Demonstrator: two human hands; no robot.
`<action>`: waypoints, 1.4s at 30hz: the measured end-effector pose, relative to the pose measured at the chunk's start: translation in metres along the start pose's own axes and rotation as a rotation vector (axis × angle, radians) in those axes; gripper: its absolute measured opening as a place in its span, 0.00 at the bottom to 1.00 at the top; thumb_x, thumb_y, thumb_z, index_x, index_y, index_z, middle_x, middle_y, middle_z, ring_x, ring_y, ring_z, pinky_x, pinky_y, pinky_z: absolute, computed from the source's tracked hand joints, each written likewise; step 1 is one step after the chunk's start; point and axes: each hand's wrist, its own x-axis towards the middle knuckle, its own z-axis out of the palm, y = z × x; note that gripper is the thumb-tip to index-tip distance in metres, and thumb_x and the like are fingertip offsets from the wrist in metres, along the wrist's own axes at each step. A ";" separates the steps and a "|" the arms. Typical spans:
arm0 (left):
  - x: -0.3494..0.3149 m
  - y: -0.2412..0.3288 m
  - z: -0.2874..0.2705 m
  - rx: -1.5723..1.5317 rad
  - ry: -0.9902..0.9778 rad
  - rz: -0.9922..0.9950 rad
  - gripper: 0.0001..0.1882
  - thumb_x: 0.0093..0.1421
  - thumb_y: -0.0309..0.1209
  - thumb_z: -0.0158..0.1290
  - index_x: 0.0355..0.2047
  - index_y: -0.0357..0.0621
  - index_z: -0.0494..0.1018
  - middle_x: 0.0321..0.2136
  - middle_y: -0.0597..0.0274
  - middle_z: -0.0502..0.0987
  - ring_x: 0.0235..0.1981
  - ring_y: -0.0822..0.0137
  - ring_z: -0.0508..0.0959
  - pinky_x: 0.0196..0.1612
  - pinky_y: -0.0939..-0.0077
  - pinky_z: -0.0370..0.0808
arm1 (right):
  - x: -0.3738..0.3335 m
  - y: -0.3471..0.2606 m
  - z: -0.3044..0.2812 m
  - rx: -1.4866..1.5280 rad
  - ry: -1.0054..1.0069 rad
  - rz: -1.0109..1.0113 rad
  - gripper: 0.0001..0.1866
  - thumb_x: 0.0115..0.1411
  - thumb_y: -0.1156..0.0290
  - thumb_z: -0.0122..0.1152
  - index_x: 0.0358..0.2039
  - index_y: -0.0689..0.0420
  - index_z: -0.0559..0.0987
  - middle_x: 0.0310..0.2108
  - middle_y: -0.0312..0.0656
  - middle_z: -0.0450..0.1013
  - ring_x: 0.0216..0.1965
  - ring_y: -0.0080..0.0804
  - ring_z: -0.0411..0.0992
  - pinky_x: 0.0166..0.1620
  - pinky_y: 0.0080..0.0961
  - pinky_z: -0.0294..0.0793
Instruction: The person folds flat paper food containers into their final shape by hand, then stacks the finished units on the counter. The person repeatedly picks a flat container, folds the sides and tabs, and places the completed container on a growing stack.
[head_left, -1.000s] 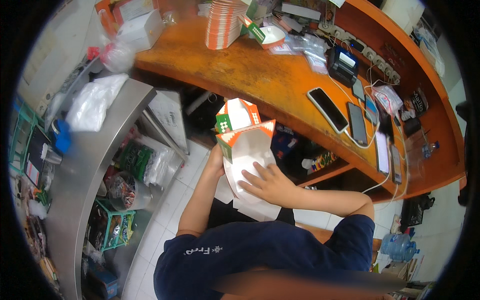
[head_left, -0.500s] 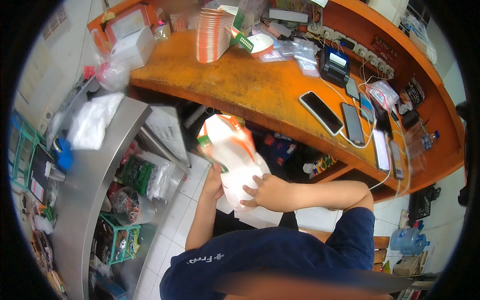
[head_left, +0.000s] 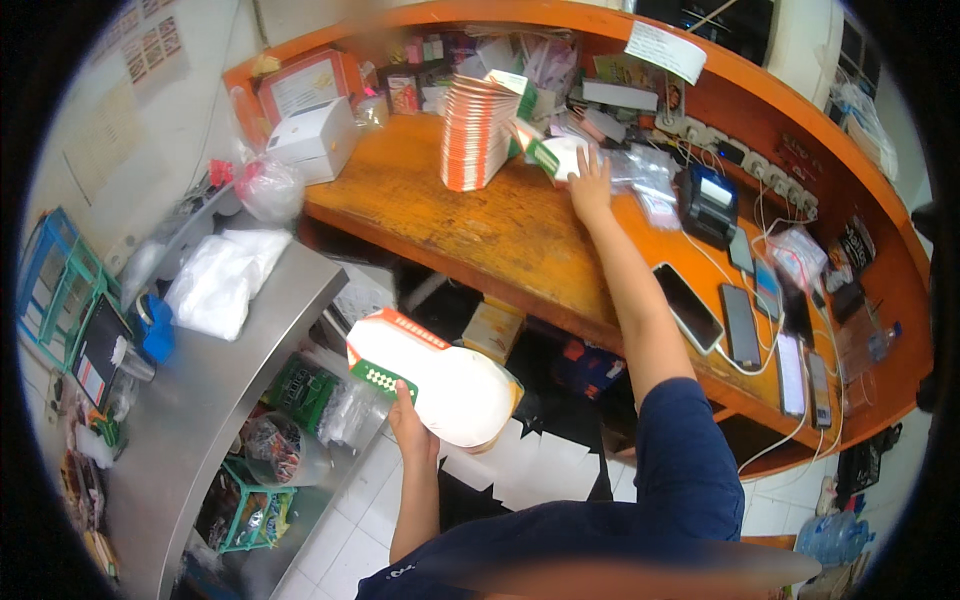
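My left hand is closed on the edge of a paper food box, white inside with red and green printed flaps, holding it over my lap. My thumb lies near its green flap. My right arm stretches across the orange desk, and my right hand, fingers spread, reaches the right edge of another white paper box with a green flap. Whether the fingertips press on that box cannot be made out. Beside it stands a tall stack of nested paper boxes. White paper pieces lie on my lap.
Several phones with cables, such as a white-edged phone, and a black receipt printer occupy the right of the wooden desk. A metal counter with white plastic bags runs along the left.
My right hand has left the box over my lap and stretched forward to the box on the desk. My left hand still holds its box, now tilted left. The view has shifted.
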 end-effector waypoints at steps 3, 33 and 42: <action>0.015 0.010 0.027 0.007 -0.048 0.092 0.20 0.69 0.39 0.43 0.49 0.32 0.67 0.43 0.55 0.75 0.43 0.67 0.77 0.46 0.72 0.74 | 0.003 -0.009 -0.031 0.200 -0.236 -0.063 0.15 0.60 0.63 0.54 0.49 0.45 0.73 0.43 0.50 0.74 0.46 0.47 0.72 0.60 0.54 0.55; 0.053 -0.053 0.180 -0.143 -0.258 0.329 0.34 0.65 0.32 0.51 0.64 0.41 0.44 0.53 0.52 0.66 0.52 0.64 0.68 0.54 0.69 0.68 | -0.142 -0.023 -0.236 0.645 -0.584 -0.376 0.19 0.55 0.56 0.59 0.45 0.50 0.78 0.61 0.55 0.59 0.62 0.57 0.58 0.53 0.59 0.62; 0.060 -0.061 0.192 0.009 -0.061 0.239 0.30 0.62 0.31 0.55 0.58 0.33 0.54 0.49 0.52 0.69 0.47 0.68 0.72 0.46 0.74 0.71 | -0.156 -0.045 -0.234 0.505 -0.376 -0.283 0.11 0.52 0.68 0.62 0.37 0.52 0.76 0.56 0.52 0.66 0.56 0.53 0.65 0.44 0.52 0.70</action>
